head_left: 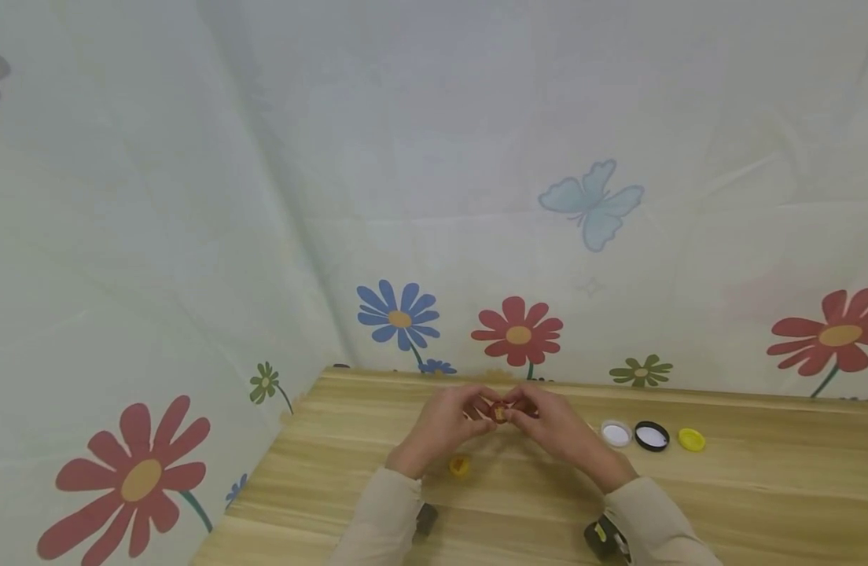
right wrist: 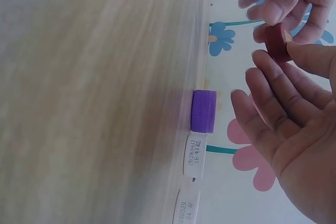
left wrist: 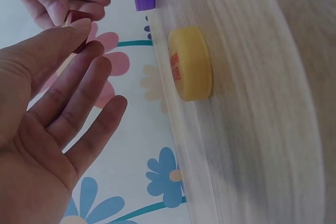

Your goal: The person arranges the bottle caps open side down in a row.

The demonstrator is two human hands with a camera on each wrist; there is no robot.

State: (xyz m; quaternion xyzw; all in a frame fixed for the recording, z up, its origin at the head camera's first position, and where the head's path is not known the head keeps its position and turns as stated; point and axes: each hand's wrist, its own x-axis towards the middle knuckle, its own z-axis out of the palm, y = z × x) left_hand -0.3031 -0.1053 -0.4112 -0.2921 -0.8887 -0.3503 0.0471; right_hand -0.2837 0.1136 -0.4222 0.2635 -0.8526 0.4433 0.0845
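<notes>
Red cap (right wrist: 276, 44), printed face tilted upward, spans widthwise between the pinching fingers (right wrist: 315, 59) of left hand (head_left: 444, 422) and right hand (head_left: 551, 425).

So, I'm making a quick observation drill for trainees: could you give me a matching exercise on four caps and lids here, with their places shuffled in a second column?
1. Dark red bottle cap
2. Purple ribbed bottle cap
3. Black-rimmed lid
4. Amber-yellow bottle cap with red print

A. Between a white lid and a bright yellow lid
B. On the table, below the left hand in the head view
C. Held by the right hand and the left hand together
D. Next to a white cap with printed digits in the right wrist view

Pairs: 1-C, 2-D, 3-A, 4-B
</notes>
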